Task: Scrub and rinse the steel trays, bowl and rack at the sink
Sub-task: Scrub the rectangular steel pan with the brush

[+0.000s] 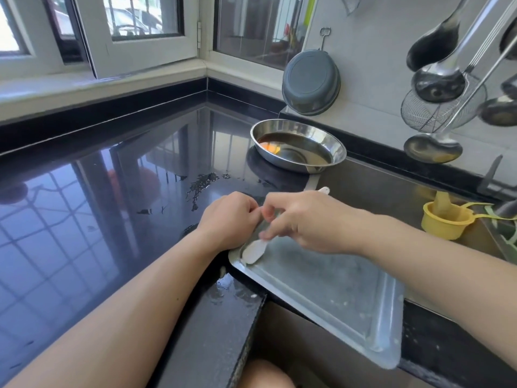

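From the head camera, looking down: a flat steel tray (330,287) sits tilted across the corner of the sink (372,189), its far-left corner propped on the black desk (98,205) and its near edge hanging out over the basin, probably so water can drain off into it. The left hand (228,221) is at that raised corner, fingers curled in; it looks to be steadying the tray's rim, though exactly what its grip closes on is hidden behind the knuckles, so I cannot tell. The right hand (305,219) comes over the top, fingers bent and blurred with motion, its grip seemingly pinched on a pale white spoon (253,250) whose rounded end lies on the tray's corner (a white tip peeks out beyond the knuckles too, possibly the other end).

Further back, a round steel bowl (298,145) waits on the desk by the wall, holding dark liquid and something orange, clearly not yet washed. A yellow cup (444,221) stands in the sink's right side. Ladles and a wire strainer (439,107) hang on the wall, a grey basin (310,82) beside them. Puddles of water (201,186) lie on the desk.

My read: early going, clearing the tray before scrubbing.
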Tool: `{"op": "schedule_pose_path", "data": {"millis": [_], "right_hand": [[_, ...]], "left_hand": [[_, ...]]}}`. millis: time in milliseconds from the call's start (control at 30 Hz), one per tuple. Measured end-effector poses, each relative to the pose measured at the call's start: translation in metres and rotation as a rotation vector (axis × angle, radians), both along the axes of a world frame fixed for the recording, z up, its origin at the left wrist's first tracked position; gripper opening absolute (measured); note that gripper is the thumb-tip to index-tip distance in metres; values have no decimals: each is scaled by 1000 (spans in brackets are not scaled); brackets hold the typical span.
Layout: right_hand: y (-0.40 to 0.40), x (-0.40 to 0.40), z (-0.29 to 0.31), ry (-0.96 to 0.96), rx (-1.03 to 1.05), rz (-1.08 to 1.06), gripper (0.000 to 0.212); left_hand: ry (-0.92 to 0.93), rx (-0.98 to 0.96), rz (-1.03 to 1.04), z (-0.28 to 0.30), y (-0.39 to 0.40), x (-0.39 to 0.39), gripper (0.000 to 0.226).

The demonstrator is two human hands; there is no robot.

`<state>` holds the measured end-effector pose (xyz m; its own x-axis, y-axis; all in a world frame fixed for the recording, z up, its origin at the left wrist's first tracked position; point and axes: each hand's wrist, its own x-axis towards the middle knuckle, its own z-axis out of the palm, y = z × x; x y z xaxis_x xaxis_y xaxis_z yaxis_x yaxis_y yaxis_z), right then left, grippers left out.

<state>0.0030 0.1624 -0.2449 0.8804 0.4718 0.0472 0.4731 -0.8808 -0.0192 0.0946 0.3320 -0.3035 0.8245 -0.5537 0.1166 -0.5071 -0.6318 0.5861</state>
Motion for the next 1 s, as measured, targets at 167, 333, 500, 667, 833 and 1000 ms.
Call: {"op": "schedule_pose_path", "data": {"millis": [167,333,500,667,833,1000], "right_hand": [[-40,20,11,44,79,-248,14],[-29,6,12,45,35,-184,14],[-20,9,7,39,4,-126,20],[-68,12,20,-48,-105,-399,19],[-41,-2,24,-50,-411,-363,38],[-29,-32,15,19,-551,-498,32]], "left_hand": [[-11,14,-7,1,0,-1,47],[-32,31,-18,1,0,-2,50],[-62,59,-53,3,-2,-4,50],[-71,63,-66,4,-1,-4,52],[-68,28,-42,1,-3,-6,52],[-62,57,-33,4,-4,-10,40]]}}
